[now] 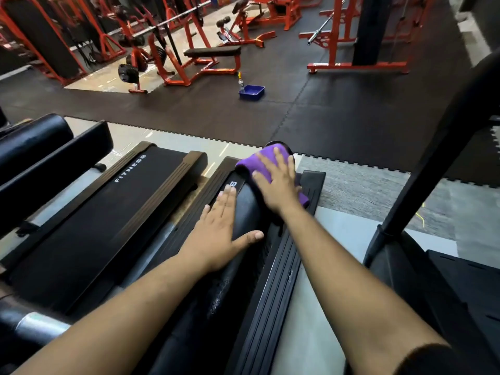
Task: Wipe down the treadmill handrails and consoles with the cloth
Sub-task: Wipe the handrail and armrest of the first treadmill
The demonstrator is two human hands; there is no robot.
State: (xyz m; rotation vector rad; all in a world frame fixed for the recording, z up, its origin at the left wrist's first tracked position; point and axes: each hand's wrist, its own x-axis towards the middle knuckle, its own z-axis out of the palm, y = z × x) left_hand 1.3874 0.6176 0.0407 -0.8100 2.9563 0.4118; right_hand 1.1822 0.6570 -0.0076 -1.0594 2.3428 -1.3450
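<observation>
- Under my right hand (276, 182), fingers spread flat and pressing rather than clenched, lies the purple cloth (263, 163), draped over the far end of the padded black handrail (243, 212).
- Nearer to me on that same rail, my left hand (220, 231) rests open, fingers straight and together, thumb splayed across the top, holding nothing.
- The rail's long axis runs from my body straight away toward the floor mats, so the cloth sits at the far tip and my left hand lies between it and me.
- I judge the coming stroke should pull back along that axis; the right hand is the one on the cloth, and the left would have to lift clear.
- Beyond, on the dark mat, sits a blue tray (251, 92) with a spray bottle (240, 81) beside it.
</observation>
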